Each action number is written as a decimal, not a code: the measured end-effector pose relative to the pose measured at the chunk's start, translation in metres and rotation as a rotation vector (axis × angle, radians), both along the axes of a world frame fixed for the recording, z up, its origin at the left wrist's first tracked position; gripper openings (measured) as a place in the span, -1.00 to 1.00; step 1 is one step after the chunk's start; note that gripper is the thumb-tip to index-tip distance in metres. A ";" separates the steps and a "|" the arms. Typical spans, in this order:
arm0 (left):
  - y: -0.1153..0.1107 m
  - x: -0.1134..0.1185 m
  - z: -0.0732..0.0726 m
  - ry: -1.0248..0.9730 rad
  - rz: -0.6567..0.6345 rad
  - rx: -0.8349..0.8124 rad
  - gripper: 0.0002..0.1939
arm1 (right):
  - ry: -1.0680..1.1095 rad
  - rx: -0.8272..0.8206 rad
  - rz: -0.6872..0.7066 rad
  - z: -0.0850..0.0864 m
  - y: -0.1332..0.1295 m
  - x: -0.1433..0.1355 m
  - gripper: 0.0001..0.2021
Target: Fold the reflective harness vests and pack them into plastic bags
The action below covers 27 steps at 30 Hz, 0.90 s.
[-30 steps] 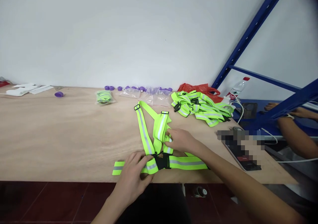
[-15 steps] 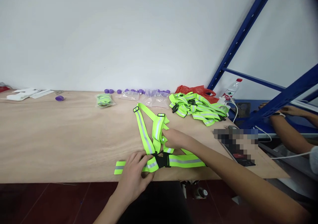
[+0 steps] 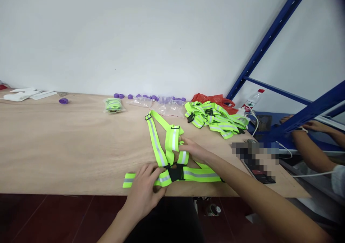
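Observation:
A neon-yellow reflective vest (image 3: 156, 142) made of elastic straps with grey stripes lies on the wooden table in front of me. Its black buckle (image 3: 176, 172) joins the waist strap near the front edge. My left hand (image 3: 147, 182) holds the waist strap just left of the buckle, fingers over it and thumb at its lower edge. Above the buckle, my right hand (image 3: 193, 150) has its fingers closed on a shoulder strap, partly hiding it. Black slide adjusters sit at the upper ends of the shoulder straps.
Behind are a bagged vest (image 3: 113, 105), clear plastic bags (image 3: 168, 108), several purple caps (image 3: 130, 97) and a red bag (image 3: 212, 98). A pile of reflective straps (image 3: 215, 117), a bottle (image 3: 253, 100) and a phone (image 3: 258, 169) are rightward. Beyond the blue rack (image 3: 269, 34) show another person's arms (image 3: 309, 142).
My right hand has shifted slightly right and opened its grip shape a little, drawing the shoulder strap with it. My left hand stays on the waist strap. The view has tilted slightly.

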<state>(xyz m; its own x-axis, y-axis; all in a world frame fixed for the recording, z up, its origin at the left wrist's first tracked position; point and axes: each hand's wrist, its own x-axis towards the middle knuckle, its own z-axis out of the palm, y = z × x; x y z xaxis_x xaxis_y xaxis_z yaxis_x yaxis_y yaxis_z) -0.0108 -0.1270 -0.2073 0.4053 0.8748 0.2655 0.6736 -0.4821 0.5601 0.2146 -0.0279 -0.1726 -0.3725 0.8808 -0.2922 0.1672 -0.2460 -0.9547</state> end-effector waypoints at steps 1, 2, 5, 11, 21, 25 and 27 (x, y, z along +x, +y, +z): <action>0.000 0.000 0.000 0.004 -0.001 -0.003 -0.60 | -0.041 0.058 0.010 0.002 0.001 0.000 -0.65; 0.000 0.000 0.000 0.008 -0.004 -0.007 -0.61 | -0.093 0.125 0.024 0.005 0.001 0.000 -0.64; 0.000 -0.001 0.000 0.020 -0.008 -0.021 -0.61 | -0.244 0.272 0.083 0.021 0.000 0.002 -0.66; 0.000 -0.001 -0.002 0.012 -0.005 -0.018 -0.59 | -0.319 0.304 0.230 0.042 0.000 0.012 -0.59; 0.000 -0.001 -0.002 0.014 -0.014 -0.019 -0.61 | -0.544 0.314 0.024 0.043 0.040 0.045 -0.76; 0.000 0.000 -0.002 0.016 0.000 -0.011 -0.65 | -0.286 0.120 -0.206 0.046 0.050 0.046 -0.79; 0.000 0.000 -0.002 0.016 0.005 -0.012 -0.65 | -0.220 0.102 -0.222 0.048 0.054 0.044 -0.79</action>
